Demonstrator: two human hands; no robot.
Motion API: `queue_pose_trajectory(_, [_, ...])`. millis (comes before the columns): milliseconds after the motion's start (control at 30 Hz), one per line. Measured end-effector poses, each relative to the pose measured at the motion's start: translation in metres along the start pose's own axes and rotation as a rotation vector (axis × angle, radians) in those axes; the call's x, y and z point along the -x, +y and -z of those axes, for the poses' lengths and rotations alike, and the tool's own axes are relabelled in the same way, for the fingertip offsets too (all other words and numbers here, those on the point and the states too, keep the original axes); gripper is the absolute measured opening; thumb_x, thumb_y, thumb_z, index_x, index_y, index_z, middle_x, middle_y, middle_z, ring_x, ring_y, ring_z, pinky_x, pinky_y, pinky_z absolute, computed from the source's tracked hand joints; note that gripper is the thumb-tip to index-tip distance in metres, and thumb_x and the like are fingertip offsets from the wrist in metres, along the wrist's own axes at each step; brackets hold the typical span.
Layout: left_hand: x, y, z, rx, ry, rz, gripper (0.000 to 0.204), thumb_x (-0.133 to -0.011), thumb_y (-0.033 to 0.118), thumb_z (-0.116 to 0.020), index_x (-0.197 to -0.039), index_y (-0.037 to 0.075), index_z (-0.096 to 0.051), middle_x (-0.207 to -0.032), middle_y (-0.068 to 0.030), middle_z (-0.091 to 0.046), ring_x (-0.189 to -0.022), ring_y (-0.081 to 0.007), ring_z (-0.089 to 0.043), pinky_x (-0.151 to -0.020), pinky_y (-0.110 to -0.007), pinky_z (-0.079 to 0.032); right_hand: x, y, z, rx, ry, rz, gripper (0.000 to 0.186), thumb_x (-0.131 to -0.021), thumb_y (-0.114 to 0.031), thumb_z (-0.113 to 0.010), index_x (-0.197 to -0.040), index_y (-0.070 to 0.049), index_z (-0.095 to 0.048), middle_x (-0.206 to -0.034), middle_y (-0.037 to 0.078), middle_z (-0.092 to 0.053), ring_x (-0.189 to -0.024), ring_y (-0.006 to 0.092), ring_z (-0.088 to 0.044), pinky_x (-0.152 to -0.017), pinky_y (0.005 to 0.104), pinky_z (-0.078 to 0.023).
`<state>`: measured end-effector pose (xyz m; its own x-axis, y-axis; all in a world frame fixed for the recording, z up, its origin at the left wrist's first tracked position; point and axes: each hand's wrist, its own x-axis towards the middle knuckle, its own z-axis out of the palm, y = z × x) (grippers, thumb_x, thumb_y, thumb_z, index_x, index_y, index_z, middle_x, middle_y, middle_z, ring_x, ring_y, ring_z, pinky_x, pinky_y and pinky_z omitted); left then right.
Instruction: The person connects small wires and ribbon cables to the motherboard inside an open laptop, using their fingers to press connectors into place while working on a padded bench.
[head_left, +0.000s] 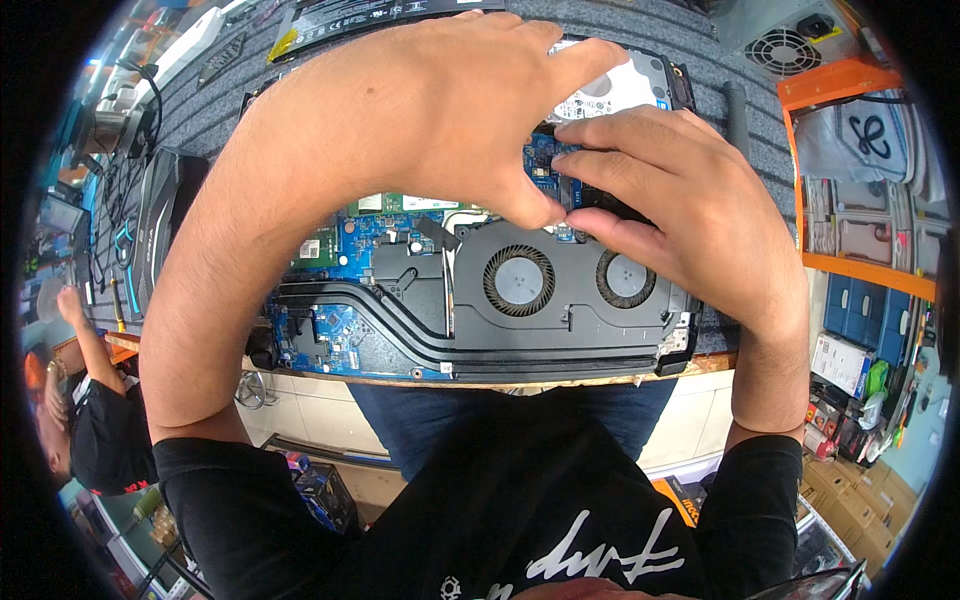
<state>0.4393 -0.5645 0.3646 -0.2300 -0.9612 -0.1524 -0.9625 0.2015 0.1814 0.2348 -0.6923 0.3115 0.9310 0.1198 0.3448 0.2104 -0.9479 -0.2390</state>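
An opened laptop base lies in front of me, its blue circuit board (pixel 345 262), two round cooling fans (pixel 519 281) and dark heat pipes (pixel 400 345) exposed. My left hand (pixel 470 110) arches over its far side, index finger stretched across the silver hard drive (pixel 635 88) and thumb pointing down at the board; its other fingers are partly hidden. From the right, my right hand (pixel 690 185) reaches to the same spot, fingers and thumb bent in at the board beside the drive. Anything between its fingertips is too small to make out. Both thumb tips nearly meet.
A black laptop battery (pixel 385 18) lies beyond the laptop on the grey ribbed mat (pixel 700 35). Top right stands a metal box with a fan (pixel 785 52), beside an orange-framed shelf (pixel 870 260). At left are a black case (pixel 165 235) and another person (pixel 100 430).
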Motion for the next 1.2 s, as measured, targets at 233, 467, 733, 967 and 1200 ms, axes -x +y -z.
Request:
queue_pose_trajectory(233, [-0.002,-0.006,-0.013,-0.006,0.051,-0.004,0.106,-0.087,0.053,-0.081,-0.154,-0.016,-0.036,-0.137,-0.0368,-0.059,-0.131,-0.0474,-0.059,-0.114,-0.046,-0.049,0.0,0.0,-0.001,0.001,0.012,-0.001,0.037,-0.082,-0.022,-0.089,-0.114,-0.006,-0.078,-0.12,0.01,-0.077,-0.108,0.0303,-0.073,-0.09,0.0426,-0.057])
queue_pose_trajectory(467, [-0.002,-0.001,0.001,-0.001,0.001,-0.012,0.106,-0.087,0.053,-0.081,-0.154,-0.016,-0.037,-0.135,-0.0373,-0.06,-0.13,-0.0469,-0.06,-0.113,-0.046,-0.049,0.001,0.0,0.0,-0.003,0.012,0.001,0.038,-0.082,-0.022,-0.089,-0.114,-0.005,-0.078,-0.119,0.01,-0.077,-0.108,0.0306,-0.073,-0.09,0.0423,-0.057])
queue_pose_trajectory(733, [-0.001,-0.001,-0.004,-0.013,-0.012,-0.03,0.108,-0.086,0.051,-0.08,-0.156,-0.016,-0.034,-0.14,-0.0392,-0.056,-0.135,-0.0494,-0.057,-0.119,-0.052,-0.044,0.0,0.0,0.002,-0.018,-0.003,0.001,0.038,-0.081,-0.018,-0.089,-0.115,-0.004,-0.078,-0.121,0.011,-0.076,-0.108,0.0309,-0.073,-0.09,0.0427,-0.057])
queue_pose_trajectory(967, [-0.002,0.004,-0.004,-0.042,-0.043,0.024,0.109,-0.086,0.05,-0.079,-0.158,-0.016,-0.032,-0.142,-0.0404,-0.054,-0.138,-0.0504,-0.054,-0.122,-0.058,-0.04,0.002,-0.001,0.0,-0.014,0.005,0.001,0.038,-0.081,-0.016,-0.089,-0.115,-0.005,-0.078,-0.122,0.011,-0.076,-0.109,0.0307,-0.073,-0.09,0.0432,-0.057])
queue_pose_trajectory(1200, [-0.002,0.007,-0.004,-0.096,-0.057,0.039,0.111,-0.086,0.051,-0.077,-0.16,-0.015,-0.029,-0.144,-0.0417,-0.052,-0.14,-0.0509,-0.053,-0.124,-0.06,-0.038,0.001,-0.002,0.003,-0.017,-0.002,0.008,0.038,-0.08,-0.015,-0.089,-0.115,-0.004,-0.078,-0.122,0.012,-0.076,-0.109,0.0317,-0.073,-0.09,0.0436,-0.057])
